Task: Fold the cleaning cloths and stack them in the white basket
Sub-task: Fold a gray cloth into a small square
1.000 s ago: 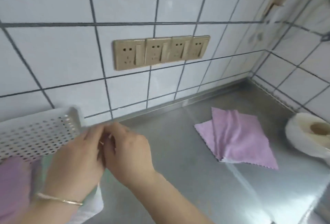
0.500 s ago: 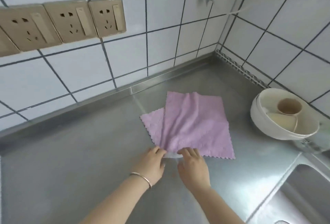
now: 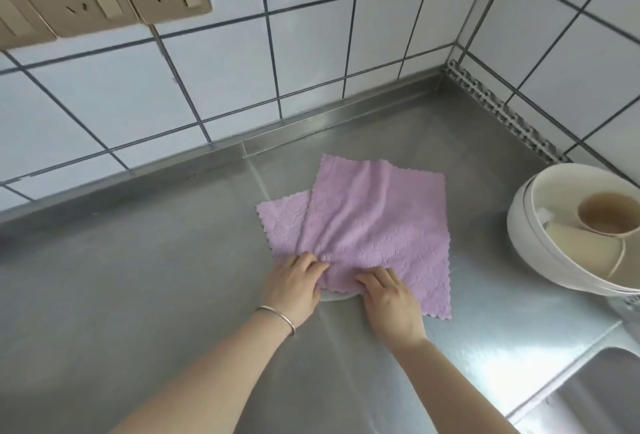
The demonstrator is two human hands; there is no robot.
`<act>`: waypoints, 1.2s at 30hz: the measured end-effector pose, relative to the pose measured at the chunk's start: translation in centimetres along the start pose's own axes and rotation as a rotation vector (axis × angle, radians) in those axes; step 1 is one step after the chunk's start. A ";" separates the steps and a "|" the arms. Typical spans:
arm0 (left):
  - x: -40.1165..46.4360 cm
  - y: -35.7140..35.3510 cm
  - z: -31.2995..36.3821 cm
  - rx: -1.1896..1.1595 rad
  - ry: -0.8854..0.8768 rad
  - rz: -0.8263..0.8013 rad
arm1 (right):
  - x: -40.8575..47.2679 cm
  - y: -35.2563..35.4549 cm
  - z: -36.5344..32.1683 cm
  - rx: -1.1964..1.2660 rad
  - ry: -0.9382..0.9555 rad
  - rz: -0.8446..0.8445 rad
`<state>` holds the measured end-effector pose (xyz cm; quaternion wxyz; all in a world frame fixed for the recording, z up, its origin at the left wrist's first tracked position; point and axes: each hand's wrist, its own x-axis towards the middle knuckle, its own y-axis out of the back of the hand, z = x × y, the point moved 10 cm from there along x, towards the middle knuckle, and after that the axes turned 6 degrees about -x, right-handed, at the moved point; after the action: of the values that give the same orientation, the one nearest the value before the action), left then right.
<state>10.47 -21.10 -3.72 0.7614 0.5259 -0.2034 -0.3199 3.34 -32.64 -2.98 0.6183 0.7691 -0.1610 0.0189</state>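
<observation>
The purple cloth [image 3: 374, 225] lies on the steel counter [image 3: 145, 277], in the corner area near the tiled wall [image 3: 225, 70], with a second purple layer [image 3: 282, 215] showing from under its left edge; I cannot tell whether that is a separate cloth or a flap of the same one. Its surface is plush and embossed, its edges scalloped, and it wrinkles where it is gathered at the near edge, so I judge it light, soft and wholly limp, with no stiffness to hold a fold unaided. A pale edge [image 3: 334, 295] shows beneath the near hem between the hands; what it belongs to I cannot determine. My left hand [image 3: 296, 286] rests at the near-left corner with its fingers curled into the fabric, pinching it; my right hand [image 3: 391, 298] sits just beside it on the near edge, its fingers likewise bunching the cloth. Both hands therefore grasp the purple cloth. I judge the corners of the near hem to be the sound places to hold, one per hand, since a mid-edge pinch lets the rest sag. The smooth steel may let the cloth slide when pulled. A white bowl [image 3: 540, 253] holding cups stands well apart to the right, a sink [image 3: 588, 395] beyond it at near right. The white basket is out of view.
</observation>
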 end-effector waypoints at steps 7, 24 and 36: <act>0.1 0.4 -0.4 -0.014 -0.009 0.068 | 1.3 1.2 2.4 0.145 -0.110 -0.043; -6.5 24.9 -3.3 -0.634 0.101 0.621 | 6.2 20.1 2.3 0.155 -0.297 0.066; -19.3 32.9 -20.3 -0.469 0.487 0.595 | 12.3 16.9 -17.0 0.578 -0.141 -0.116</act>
<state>18.82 14.07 20.04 0.9446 0.3176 -0.0825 0.0085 13.28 -22.22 19.79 0.3614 0.9204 -0.1472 -0.0250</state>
